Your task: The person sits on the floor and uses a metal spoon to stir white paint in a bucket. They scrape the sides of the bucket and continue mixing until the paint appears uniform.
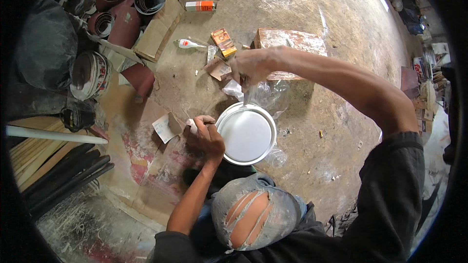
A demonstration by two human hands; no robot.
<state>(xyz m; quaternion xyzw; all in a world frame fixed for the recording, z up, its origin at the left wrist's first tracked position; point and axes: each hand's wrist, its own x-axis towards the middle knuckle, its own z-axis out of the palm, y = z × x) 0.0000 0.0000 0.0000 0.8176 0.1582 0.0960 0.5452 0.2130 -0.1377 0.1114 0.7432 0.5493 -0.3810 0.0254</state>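
Note:
A round white can [249, 139] stands on the floor in front of my knees. Its top is a smooth white disc inside a raised rim; whether that is a lid or white contents I cannot tell. My right hand [252, 66] is above the far rim, fingers curled round a narrow flat greyish tool [246, 98] that points down to the rim. At the can's left side is my left hand [208, 138], its fingers bent closed. A small whitish piece shows by those fingers; what it is stays unclear. Crumpled clear plastic [269, 93] lies behind the can.
Folded sandpaper pieces [166, 127] lie left of my left hand. Farther off are a small orange-brown box [224, 42], a white bottle [190, 44] and a paint-stained wooden block [292, 40]. Sandpaper rolls [149, 0], a bucket [91, 75] and dark tubes [68, 178] crowd the left.

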